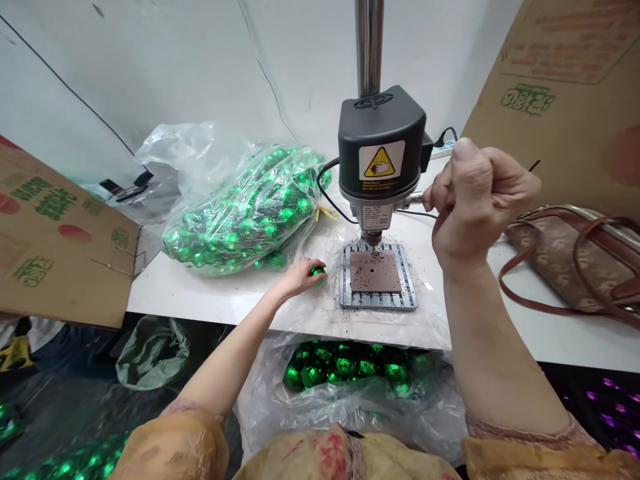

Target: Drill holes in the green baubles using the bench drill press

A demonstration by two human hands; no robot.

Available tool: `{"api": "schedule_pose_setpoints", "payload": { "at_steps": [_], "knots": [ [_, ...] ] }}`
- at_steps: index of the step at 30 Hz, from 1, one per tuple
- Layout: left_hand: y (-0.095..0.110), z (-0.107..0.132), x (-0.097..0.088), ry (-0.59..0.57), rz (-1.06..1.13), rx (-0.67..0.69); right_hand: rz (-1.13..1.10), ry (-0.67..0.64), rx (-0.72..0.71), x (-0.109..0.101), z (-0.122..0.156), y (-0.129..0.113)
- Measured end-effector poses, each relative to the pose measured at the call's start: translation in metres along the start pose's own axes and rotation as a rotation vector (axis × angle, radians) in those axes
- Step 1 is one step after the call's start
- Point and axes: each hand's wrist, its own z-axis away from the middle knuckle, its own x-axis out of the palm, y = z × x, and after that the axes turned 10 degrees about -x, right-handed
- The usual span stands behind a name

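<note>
My left hand (301, 277) is closed around a small shiny green ball (317, 271), just left of the drill press base (406, 298). Raised beside the black drill press head (383, 143), my right hand (470, 200) grips the feed handle (416, 198) at the machine's right side. Beneath the chuck (373, 238) lies a brown square board (361, 280) with a dark hole in it, and dark shavings are scattered over board and base. My right fingers hide the handle's outer end.
A clear bag of green balls (240, 220) lies on the white table (200, 290). Below its edge, another plastic bag holds green balls (345, 363). Cardboard boxes (60, 233) flank both sides. A brown handbag (575, 260) sits at right; a black cord (325, 183) loops beside the drill.
</note>
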Motion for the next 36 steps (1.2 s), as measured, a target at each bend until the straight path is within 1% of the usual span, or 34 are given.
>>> {"api": "schedule_pose_setpoints", "payload": {
  "at_steps": [1,2,3,4,5,6,7,9,10,11,12,14,17,21,23,27,30,34,36],
  "knots": [
    [-0.001,-0.002,0.000,-0.049,0.047,0.022,0.007,-0.007,0.003,0.000,0.000,0.000],
    [0.000,-0.003,0.000,-0.046,0.104,0.044,0.011,-0.013,0.004,0.000,0.000,-0.001],
    [0.001,-0.001,0.001,0.007,0.180,0.054,0.014,-0.018,0.005,0.000,0.000,-0.001],
    [0.004,0.001,0.002,0.087,0.292,0.052,0.013,-0.018,0.004,0.000,0.001,-0.001],
    [0.008,0.003,0.004,0.163,0.446,0.045,0.008,-0.017,0.000,0.000,0.001,-0.001],
    [0.014,0.005,0.007,0.207,0.637,0.034,0.004,-0.015,-0.002,0.000,0.001,0.000],
    [0.022,0.007,0.011,0.211,0.846,0.019,0.001,-0.013,-0.004,0.000,0.001,0.000],
    [0.038,0.006,0.021,0.119,1.217,-0.022,0.003,-0.008,-0.013,0.001,0.001,0.001],
    [0.045,0.005,0.028,0.063,1.341,-0.049,0.009,-0.007,-0.015,0.001,0.001,0.001],
    [0.053,0.003,0.035,0.032,1.418,-0.079,0.013,-0.007,-0.018,0.001,0.001,0.000],
    [0.059,0.000,0.041,0.029,1.457,-0.104,0.019,-0.008,-0.023,0.001,0.001,0.000],
    [0.067,-0.006,0.053,0.075,1.468,-0.114,0.042,-0.017,-0.017,0.001,0.001,-0.001],
    [0.074,-0.014,0.065,0.148,1.427,-0.049,0.096,-0.056,-0.003,-0.001,0.002,0.000],
    [0.077,-0.023,0.076,0.161,1.341,0.024,0.112,-0.137,-0.047,-0.004,0.004,0.006],
    [0.078,-0.027,0.081,0.179,1.284,0.041,0.125,-0.125,-0.033,-0.005,0.005,0.006],
    [0.080,-0.033,0.087,0.224,1.163,0.071,0.140,-0.065,0.063,-0.003,0.005,0.003],
    [0.081,-0.035,0.089,0.211,1.133,0.125,0.201,-0.086,0.053,-0.003,0.005,0.003],
    [0.081,-0.033,0.089,0.111,1.145,0.227,0.314,-0.149,-0.039,-0.006,0.008,0.008],
    [0.081,-0.032,0.089,0.083,1.153,0.249,0.345,-0.166,-0.061,-0.008,0.009,0.011]
  ]
}}
